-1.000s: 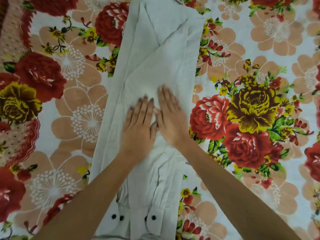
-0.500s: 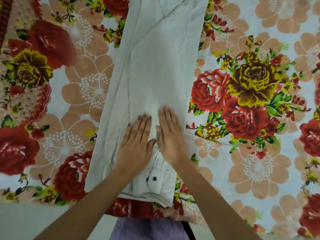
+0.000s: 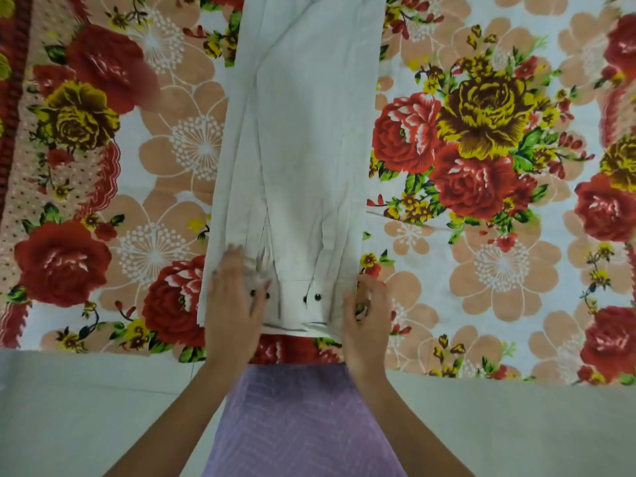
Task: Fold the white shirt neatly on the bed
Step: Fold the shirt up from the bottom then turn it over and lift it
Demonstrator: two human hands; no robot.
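having parted, left hand [image 3: 234, 301] presses, right hand [image 3: 365, 316] seemingly grips shirt [image 3: 304, 149].

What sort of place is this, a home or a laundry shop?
Most likely a bedroom at home, though only a little shows. A floral bedsheet spreads wide, its near edge dropping to a pale floor, and a white shirt lies lengthwise on it for folding.

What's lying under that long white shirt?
The flowered bedsheet shows on both sides of the white shirt, so the shirt lies on it. What is directly beneath the cloth is covered.
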